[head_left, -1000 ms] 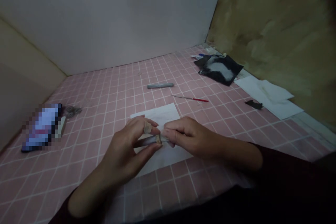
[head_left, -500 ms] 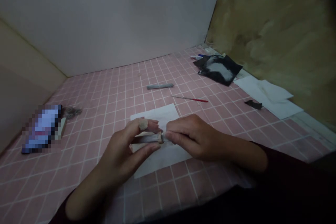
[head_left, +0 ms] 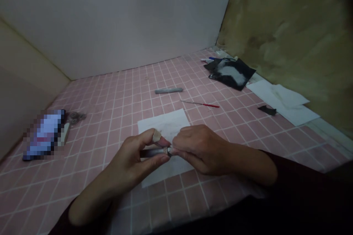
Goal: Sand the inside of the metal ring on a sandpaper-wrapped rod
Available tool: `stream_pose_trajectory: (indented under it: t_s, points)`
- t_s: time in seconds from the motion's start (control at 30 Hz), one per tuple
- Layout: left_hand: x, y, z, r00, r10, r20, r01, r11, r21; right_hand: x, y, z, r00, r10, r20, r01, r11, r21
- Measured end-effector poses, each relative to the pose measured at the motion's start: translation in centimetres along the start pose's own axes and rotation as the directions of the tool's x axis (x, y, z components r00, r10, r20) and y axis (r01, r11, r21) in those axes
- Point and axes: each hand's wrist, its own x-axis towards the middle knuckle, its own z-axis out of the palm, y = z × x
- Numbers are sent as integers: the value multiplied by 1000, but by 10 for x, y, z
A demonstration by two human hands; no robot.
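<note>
The person's dark sleeves (head_left: 289,170) end at the bare forearms, which reach in from the lower corners and meet over the middle of the tiled counter (head_left: 220,205). The left hand (head_left: 129,165) pinches a slim dark tube (head_left: 153,152), with the thumb and curled fingers closed around its shaft. A tan bandage (head_left: 157,136) wraps one fingertip. The right hand (head_left: 201,150) comes in from the other side, its fingers curled closed over the tube's far end, beside a pale collar (head_left: 167,151). No writing can be read on the tube, which is held just above a sheet of white paper (head_left: 165,126).

Measured from the hands, a grey stick (head_left: 168,90) lies at 12 o'clock, and a thin pin with a red handle (head_left: 204,105) lies at 1 o'clock. Farther out at 1 o'clock is a black-and-white pad (head_left: 230,73), with blue-capped items (head_left: 212,58) behind it. At 2 o'clock lie loose white sheets (head_left: 286,106) and a black scrap (head_left: 267,110). At 9 o'clock, a pixelated object (head_left: 44,134) is too blurred to read, with a small grey tangle (head_left: 75,117) beside it. A pale wall (head_left: 110,18) and a stained brownish wall (head_left: 284,33) meet beyond.
</note>
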Motion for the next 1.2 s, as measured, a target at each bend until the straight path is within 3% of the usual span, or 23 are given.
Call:
stream_pose_trajectory:
  t_s: [0.1,0.2,0.27,0.43,0.53,0.6,0.77,0.93,1.07,1.2]
  points:
    - [-2,-4,-5,992,91,-85,-79,988,131,2,2,-8,990,135,50,-142,967,212]
    - [-2,-9,-10,960,191,-202,-137,957,255,4,5,-16,944,312,104,-327,856,401]
    - [-2,-8,-9,950,216,-225,-144,944,297,5,5,-16,924,362,123,-376,799,469]
    - [-3,1,-1,964,238,-122,-171,900,400,7,-1,-7,929,336,155,-365,765,531]
    - [-3,-2,-4,948,240,-210,-134,898,420,7,0,-10,935,344,79,-337,802,494]
    - [-2,-4,-7,913,272,-305,-136,905,403,6,0,-13,934,358,22,-327,826,460]
    - [-1,-3,-3,946,273,-177,-173,883,436,5,-3,-14,938,338,69,-336,847,411]
    - [0,-1,-4,910,302,-285,-156,885,438,5,-3,-15,934,356,0,-328,859,393]
    - [0,1,1,935,309,-173,-201,865,461,6,-4,-8,939,339,67,-334,843,422]
    - [-1,-2,4,953,232,-193,-147,915,376,7,-4,-5,939,336,69,-330,827,456]
